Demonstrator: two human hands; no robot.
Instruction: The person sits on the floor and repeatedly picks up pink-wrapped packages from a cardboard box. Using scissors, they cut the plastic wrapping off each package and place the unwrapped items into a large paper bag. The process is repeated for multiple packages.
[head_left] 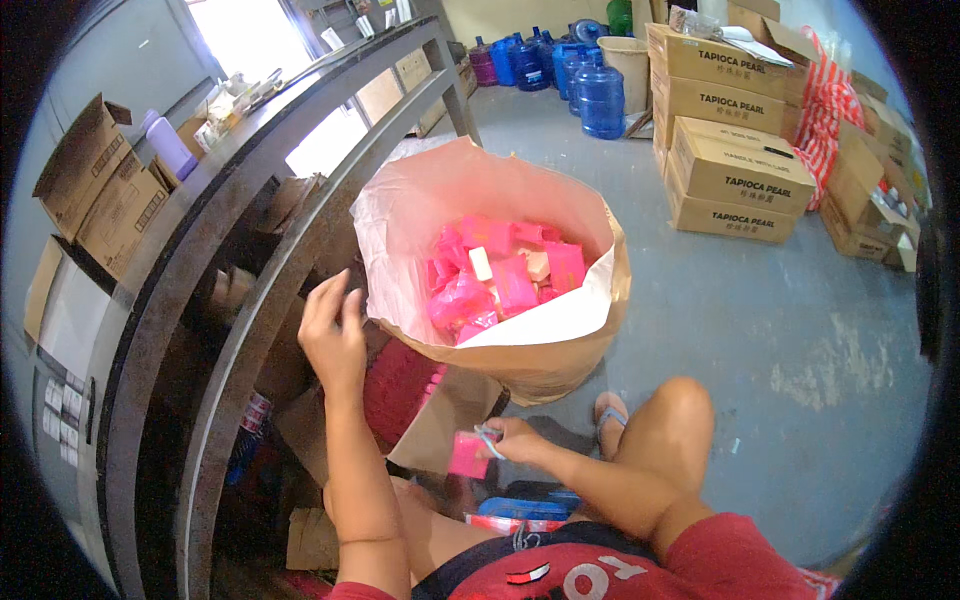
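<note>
My left hand (335, 325) is raised beside the left rim of a large brown paper sack (540, 365). Its fingers are loosely bent and apart, and I see nothing in them. Inside the sack lie many pink packets (516, 285) and a few small cream-coloured blocks (481, 263). Low in front of my body, my right hand (515, 440) is closed on a small pink packet (467, 455). A pale blue loop (487, 434) shows at the same fingers; what it belongs to I cannot make out. An open carton (430, 425) holding dark red packs sits between my arms, below the sack.
A dark metal rack (270, 290) runs along my left, with cartons and a lilac bottle (170, 145) on it. Stacked cartons (740, 180) stand at the right, near a red-and-white striped bag (825, 120). Blue water jugs (600, 100) line the back. Something blue (525, 507) lies by my legs.
</note>
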